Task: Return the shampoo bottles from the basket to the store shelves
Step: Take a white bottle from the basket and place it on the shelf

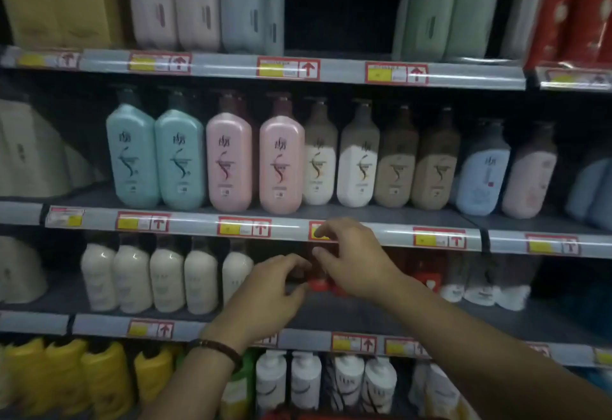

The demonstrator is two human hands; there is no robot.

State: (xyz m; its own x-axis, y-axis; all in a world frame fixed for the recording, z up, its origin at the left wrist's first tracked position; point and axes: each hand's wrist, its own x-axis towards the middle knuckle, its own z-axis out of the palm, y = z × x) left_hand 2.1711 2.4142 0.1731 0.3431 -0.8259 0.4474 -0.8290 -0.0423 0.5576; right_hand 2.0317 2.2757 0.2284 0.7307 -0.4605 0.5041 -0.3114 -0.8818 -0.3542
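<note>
A dark red shampoo bottle (pixel 318 284) with a brighter red base stands on the third shelf (pixel 364 317) from the top, in a gap between cream bottles and more red bottles. My left hand (pixel 265 293) curls around its left side, thumb low near the base. Reaching in from the right, my right hand (pixel 352 262) has thumb and fingers around the bottle's dim upper part, just under the shelf rail. Most of the bottle is hidden by both hands and by shadow.
Cream bottles (pixel 165 277) fill the same shelf on the left, red and dark bottles (pixel 430 274) the right. Above stand teal, pink, white and brown pump bottles (pixel 281 158). Yellow and white bottles sit below. A red rim (pixel 298 416), perhaps the basket, shows at the bottom edge.
</note>
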